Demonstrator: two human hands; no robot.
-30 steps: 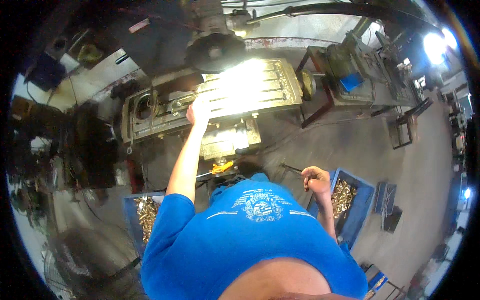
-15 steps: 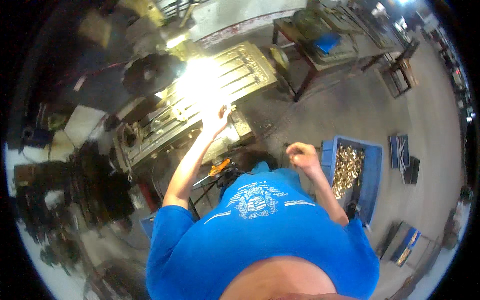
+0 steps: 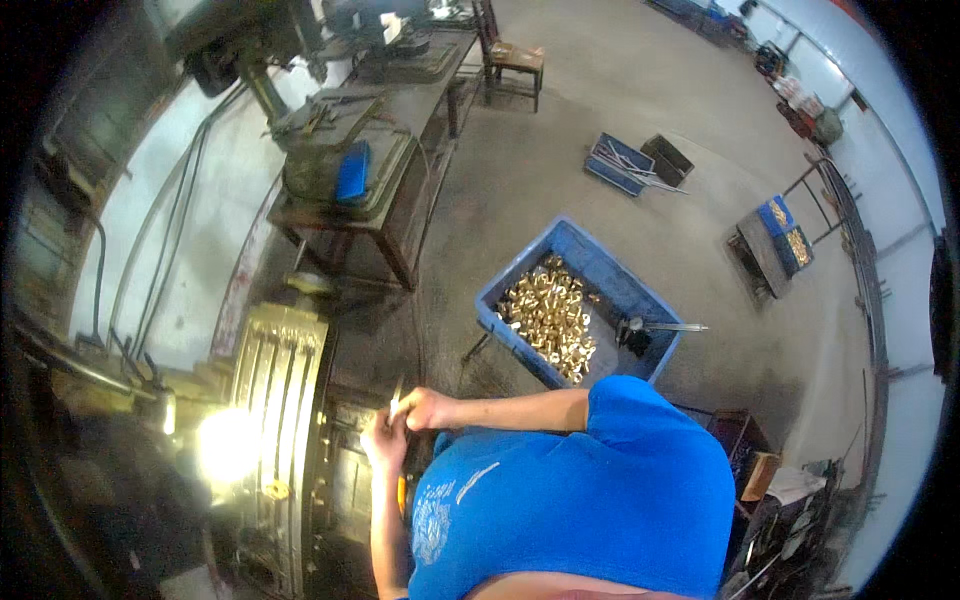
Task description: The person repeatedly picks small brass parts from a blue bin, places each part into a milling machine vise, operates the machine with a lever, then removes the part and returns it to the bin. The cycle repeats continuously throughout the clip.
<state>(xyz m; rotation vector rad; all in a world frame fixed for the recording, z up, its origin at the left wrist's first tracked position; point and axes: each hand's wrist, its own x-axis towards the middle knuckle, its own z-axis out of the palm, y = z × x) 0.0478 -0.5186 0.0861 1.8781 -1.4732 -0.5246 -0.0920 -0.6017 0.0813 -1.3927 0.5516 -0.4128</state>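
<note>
My left hand and my right hand meet in front of my body, beside the slotted metal machine table. Both are closed, their fingers close together. A thin, pointed, brownish piece sticks up between them; its lower part is hidden by the fingers, and its kind is unclear. Just below the hands, a bit of an orange handle shows beside my shirt. Beyond my right arm, a blue plastic crate holds many small brass-coloured metal parts and a black tool with a metal rod.
A bright lamp glares over the machine table. A workbench with a blue object stands farther off, near a wooden chair. On the floor sit a small blue bin with rods and a stand with blue trays.
The view has swung to the right. My left hand has left the lit machine table, and the two hands, apart before, have come together with the thin piece between them.
</note>
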